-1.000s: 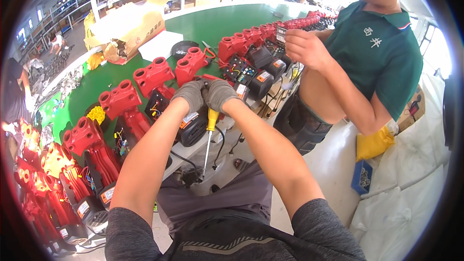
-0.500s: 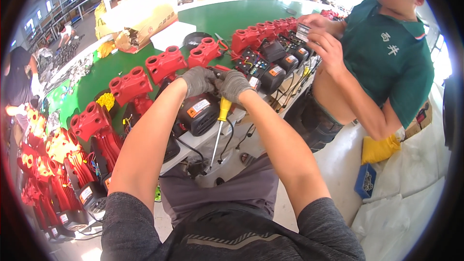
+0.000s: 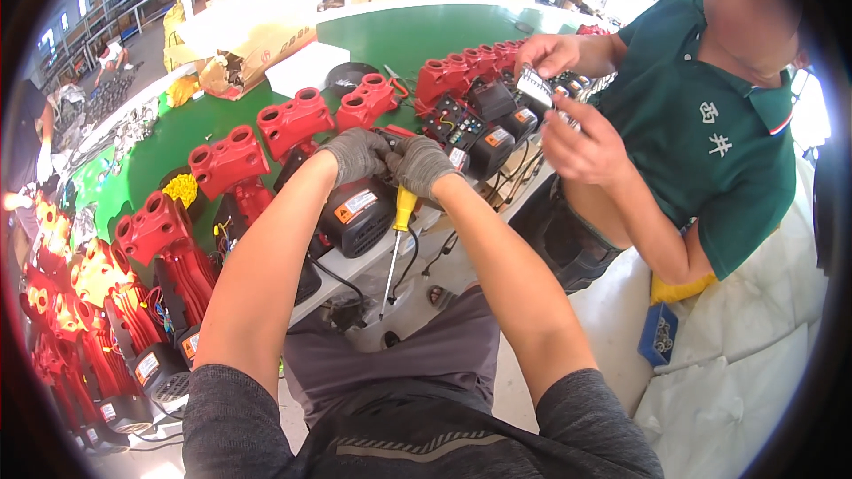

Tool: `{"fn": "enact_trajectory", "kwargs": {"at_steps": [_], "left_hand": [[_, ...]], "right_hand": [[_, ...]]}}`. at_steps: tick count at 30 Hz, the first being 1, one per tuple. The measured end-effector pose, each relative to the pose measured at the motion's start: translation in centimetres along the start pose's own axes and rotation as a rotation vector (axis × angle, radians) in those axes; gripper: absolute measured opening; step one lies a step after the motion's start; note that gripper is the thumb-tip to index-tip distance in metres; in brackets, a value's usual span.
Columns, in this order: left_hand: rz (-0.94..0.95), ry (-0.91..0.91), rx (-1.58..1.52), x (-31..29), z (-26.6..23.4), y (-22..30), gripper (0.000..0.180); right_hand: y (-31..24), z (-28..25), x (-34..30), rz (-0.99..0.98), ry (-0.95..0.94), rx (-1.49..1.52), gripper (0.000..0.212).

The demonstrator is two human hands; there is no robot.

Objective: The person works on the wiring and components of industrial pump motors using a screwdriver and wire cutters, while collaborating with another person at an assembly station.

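Observation:
Both my hands wear grey knit gloves and meet over a red and black motor unit at the table edge. My left hand (image 3: 358, 156) is closed, its fingertips against the unit's upper part; whatever they pinch is hidden. My right hand (image 3: 421, 165) is curled beside it, with a screwdriver (image 3: 405, 209) held in its lower fingers. The screwdriver's yellow handle sticks out below the palm and its long shank points down, away from the work. Under my hands sits the unit's black motor cover (image 3: 357, 215), with an orange and white label.
Several red housings (image 3: 229, 162) with black motors line the curved green table (image 3: 417, 31). At right, a co-worker in a green shirt (image 3: 710, 115) handles a small metallic part (image 3: 535, 88). Pliers (image 3: 397, 79) lie behind the units. A blue bin (image 3: 658, 334) stands low at right; cables hang off the edge.
My hands stay together at the same unit, with the screwdriver still hanging from the right. The co-worker has leaned closer, bringing the metallic part left and lower. The view has shifted slightly.

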State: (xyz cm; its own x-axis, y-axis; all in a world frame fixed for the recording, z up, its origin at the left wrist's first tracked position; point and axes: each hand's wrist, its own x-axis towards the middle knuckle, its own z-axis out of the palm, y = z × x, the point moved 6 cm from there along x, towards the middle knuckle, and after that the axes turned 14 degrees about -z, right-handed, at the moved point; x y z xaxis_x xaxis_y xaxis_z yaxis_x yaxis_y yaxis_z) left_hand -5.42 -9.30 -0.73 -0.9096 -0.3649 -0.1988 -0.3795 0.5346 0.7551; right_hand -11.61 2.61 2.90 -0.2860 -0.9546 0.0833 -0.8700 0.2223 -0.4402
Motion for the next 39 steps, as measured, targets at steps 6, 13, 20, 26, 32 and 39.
{"fn": "enact_trajectory", "kwargs": {"at_steps": [6, 13, 20, 26, 32, 39], "left_hand": [[-0.055, 0.015, 0.042, 0.8, 0.0, -0.4, 0.031], [-0.112, 0.055, -0.016, -1.1, -0.4, 0.5, 0.028], [-0.139, 0.026, -0.077, -1.7, -0.4, 1.2, 0.021], [-0.096, 0.035, -0.022, -1.5, -0.3, 1.1, 0.023], [-0.009, 0.083, 0.045, -2.1, -0.5, 1.8, 0.025], [-0.104, 0.028, -0.045, -2.8, -0.5, 2.0, 0.026]], "right_hand": [[0.4, 0.0, 0.1, -0.05, 0.017, -0.033, 0.038], [1.1, 0.6, 0.4, -0.096, 0.118, -0.086, 0.041], [1.2, 0.9, 0.8, -0.066, 0.112, -0.085, 0.043], [0.7, 0.7, 0.8, -0.005, 0.075, -0.079, 0.046], [0.2, 0.6, -0.8, -0.158, 0.259, -0.042, 0.045], [-1.1, 0.2, -1.8, -0.069, 0.174, -0.218, 0.024]]}}
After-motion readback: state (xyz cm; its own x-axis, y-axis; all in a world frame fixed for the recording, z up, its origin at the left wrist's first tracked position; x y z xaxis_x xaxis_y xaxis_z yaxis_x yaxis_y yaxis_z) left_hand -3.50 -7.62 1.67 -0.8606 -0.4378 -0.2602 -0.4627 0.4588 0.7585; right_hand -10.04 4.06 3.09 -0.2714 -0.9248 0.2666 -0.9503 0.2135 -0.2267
